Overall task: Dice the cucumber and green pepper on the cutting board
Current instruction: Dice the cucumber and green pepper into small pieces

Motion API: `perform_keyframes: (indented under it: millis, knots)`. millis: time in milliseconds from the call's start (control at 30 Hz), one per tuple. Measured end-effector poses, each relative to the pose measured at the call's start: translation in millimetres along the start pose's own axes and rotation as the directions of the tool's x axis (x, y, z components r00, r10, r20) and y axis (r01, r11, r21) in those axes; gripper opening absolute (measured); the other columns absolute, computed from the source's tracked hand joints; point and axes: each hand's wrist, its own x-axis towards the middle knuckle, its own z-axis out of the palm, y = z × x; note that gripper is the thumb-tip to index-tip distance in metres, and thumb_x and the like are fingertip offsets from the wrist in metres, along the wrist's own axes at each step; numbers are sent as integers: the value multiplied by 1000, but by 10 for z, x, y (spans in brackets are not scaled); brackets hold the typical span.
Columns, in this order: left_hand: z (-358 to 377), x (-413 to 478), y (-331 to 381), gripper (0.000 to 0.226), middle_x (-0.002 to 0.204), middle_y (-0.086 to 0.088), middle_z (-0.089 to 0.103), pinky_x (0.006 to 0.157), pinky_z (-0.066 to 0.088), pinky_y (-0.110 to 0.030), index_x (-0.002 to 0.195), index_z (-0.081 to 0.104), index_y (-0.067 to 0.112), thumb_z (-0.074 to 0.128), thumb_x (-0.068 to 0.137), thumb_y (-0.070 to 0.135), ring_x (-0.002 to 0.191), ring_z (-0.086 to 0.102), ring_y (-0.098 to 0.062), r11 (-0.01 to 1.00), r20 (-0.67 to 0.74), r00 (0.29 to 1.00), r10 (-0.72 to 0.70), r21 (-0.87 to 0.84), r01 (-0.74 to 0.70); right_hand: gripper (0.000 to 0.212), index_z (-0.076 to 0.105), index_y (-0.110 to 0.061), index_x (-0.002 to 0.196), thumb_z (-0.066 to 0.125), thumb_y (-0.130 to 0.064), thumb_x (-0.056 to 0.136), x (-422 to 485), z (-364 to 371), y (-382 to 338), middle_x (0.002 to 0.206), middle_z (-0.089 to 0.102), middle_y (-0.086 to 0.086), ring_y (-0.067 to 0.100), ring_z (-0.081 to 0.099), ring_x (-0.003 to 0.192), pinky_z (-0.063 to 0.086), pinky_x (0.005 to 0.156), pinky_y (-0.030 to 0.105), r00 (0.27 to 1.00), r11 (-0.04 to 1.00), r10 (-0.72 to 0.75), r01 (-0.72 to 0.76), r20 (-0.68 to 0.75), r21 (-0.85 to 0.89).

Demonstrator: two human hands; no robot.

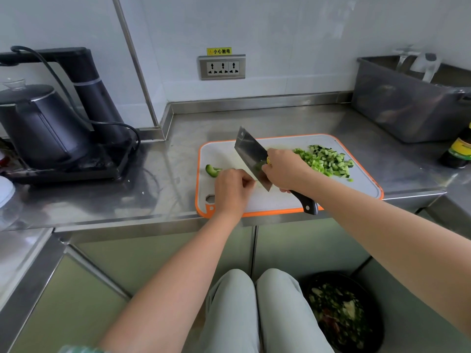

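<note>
Step in hand: tail end of dicing, judged from the board.

- Cutting board [362, 184] lay on the steel surface [178, 138], near its front edge.
- Diced pile [323, 160] of cucumber and green pepper sat on the far right part of the board, pale and dark cubes mixed together.
- One curved green piece [212, 171] lay uncut at the board's left edge, well apart from the pile. I could not tell whether it was pepper or a cucumber end.
- My right hand [285, 169] was closed round the cleaver [251, 154] where handle meets blade. The blade was raised and tilted, tip pointing far-left, with the handle end sticking out toward me over the near rim.
- My left hand [230, 189] sat just left of the blade's near corner, fingers curled, thumb and forefinger up against the steel. Whether it pinched a scrap there was not visible.

Off the board: an electric kettle [40, 123] on its base at far left, a dark bottle [458, 151] at right, a scrap bin [341, 312] on the floor near my right knee.

Next move, as I judged it: free the left hand from the blade, bring the curved piece in from the left edge to the board's middle, hold it flat with fingertips tucked back, then cut it into strips and across. Risk: fingers were very close to the edge.
</note>
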Motion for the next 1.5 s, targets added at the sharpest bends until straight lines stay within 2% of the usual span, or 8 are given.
perform_keyframes:
  millis: [133,367,533,733,900,1000,1233,1500]
  knots:
    - [-6,-6,-9,9,67,-5,71,57,41,-34,67,75,14,70,75,14,62,59,-26,999,0,1000,30,31,-30,8,39,-7,94,40,-14,98,24,144,-15,64,49,7,25,50,50,38,42,27,1000,999,11,-11,18,-41]
    - [47,18,-58,16,70,-6,71,65,49,-36,72,76,15,62,71,6,69,63,-30,992,17,996,89,85,-90,6,38,-9,97,38,-15,98,110,176,76,100,61,22,36,65,81,43,56,32,993,994,85,-79,-87,71]
    - [-13,21,-30,19,76,-5,67,73,42,-36,87,72,13,65,72,4,80,57,-30,995,-105,991,87,57,-81,11,43,-2,98,37,-12,97,84,90,194,64,58,15,23,53,40,43,40,27,984,952,154,-124,-89,282]
    - [-186,45,-82,24,98,-8,58,76,40,-40,95,66,22,67,71,19,95,50,-34,953,-333,943,20,290,83,18,51,1,77,42,-7,91,-90,209,-45,59,59,16,24,51,43,45,42,25,989,891,118,-143,85,430]
    - [-244,79,-245,42,128,-9,52,93,34,-39,128,55,21,57,86,25,116,43,-34,927,-97,983,-157,330,180,26,48,0,67,42,-6,92,-106,177,241,57,57,16,23,50,43,40,42,24,977,880,192,-212,90,425]
    - [-240,114,-255,38,124,-11,50,97,34,-33,122,61,16,58,84,17,114,45,-33,965,17,992,-126,232,119,32,48,-1,63,41,-8,93,-97,47,545,57,59,17,23,50,43,41,46,25,958,876,285,-272,28,399]
    - [-99,114,-90,36,106,-13,57,87,41,-29,104,72,16,57,78,-3,99,57,-31,991,54,998,-42,132,34,24,46,-2,68,40,-5,91,-86,18,531,57,59,18,24,51,42,41,41,24,970,895,236,-196,-52,401]
    - [-101,104,-142,30,98,-10,58,77,36,-24,97,72,18,63,74,0,92,58,-30,991,-30,999,-22,129,26,16,51,3,87,45,-10,93,-120,169,408,61,57,20,24,50,42,39,38,25,985,906,152,-174,87,387]
